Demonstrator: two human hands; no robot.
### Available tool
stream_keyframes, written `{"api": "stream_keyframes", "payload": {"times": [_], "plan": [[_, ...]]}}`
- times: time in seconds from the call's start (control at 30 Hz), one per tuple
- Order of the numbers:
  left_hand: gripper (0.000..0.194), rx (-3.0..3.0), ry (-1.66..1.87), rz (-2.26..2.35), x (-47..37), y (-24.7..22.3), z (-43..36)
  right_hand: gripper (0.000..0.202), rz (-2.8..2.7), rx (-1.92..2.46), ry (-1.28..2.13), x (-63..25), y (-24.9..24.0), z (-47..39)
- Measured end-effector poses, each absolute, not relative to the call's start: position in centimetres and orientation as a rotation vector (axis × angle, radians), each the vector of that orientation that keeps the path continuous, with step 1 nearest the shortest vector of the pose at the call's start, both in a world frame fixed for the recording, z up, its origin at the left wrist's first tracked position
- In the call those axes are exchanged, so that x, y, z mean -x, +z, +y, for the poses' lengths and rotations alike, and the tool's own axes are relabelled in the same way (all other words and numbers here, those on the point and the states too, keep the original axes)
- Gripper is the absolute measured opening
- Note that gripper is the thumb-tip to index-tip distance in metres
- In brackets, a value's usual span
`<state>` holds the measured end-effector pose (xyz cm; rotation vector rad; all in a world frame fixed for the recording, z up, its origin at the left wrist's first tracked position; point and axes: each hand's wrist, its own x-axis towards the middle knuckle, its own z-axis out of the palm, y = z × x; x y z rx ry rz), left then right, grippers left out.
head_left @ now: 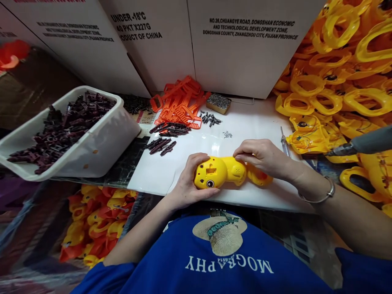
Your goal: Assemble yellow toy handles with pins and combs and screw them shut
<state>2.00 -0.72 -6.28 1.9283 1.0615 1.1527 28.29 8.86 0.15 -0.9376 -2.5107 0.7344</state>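
Note:
A yellow plastic toy duck lies just over the white work surface, its round head with a painted eye and a rectangular slot turned up. My left hand is wrapped round the head, thumb below and fingers above. At the body's upper edge, my right hand has its thumb and fingertips pressed together on the toy; whether they also pinch a small part I cannot make out. The ring-shaped end of the toy shows partly under that hand. Beyond are a small heap of screws and several short black parts.
Orange plastic parts and dark slim parts lie behind left. A white bin of dark parts stands left; a tin holds screws. An electric screwdriver juts in at right, before piled yellow shells. Cartons wall the back.

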Motion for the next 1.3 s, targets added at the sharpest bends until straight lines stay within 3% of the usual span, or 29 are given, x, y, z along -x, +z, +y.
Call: {"api": "stream_keyframes", "payload": {"times": [0.47,0.9,1.3], "plan": [[0.074,-1.89,1.167,1.122,-2.3,-6.4,-0.7,0.015,-2.222,1.123,0.74,-29.6,0.5,6.1],[0.076,-1.795,1.123,1.281,-2.7,-6.4,-0.8,0.015,-2.162,0.958,0.369,-29.5,-5.0,2.6],[0.074,-1.761,1.104,1.267,-2.7,-6.2,-0.9,0.022,-2.175,1.008,0.459,-29.8,-4.8,3.2]]}}
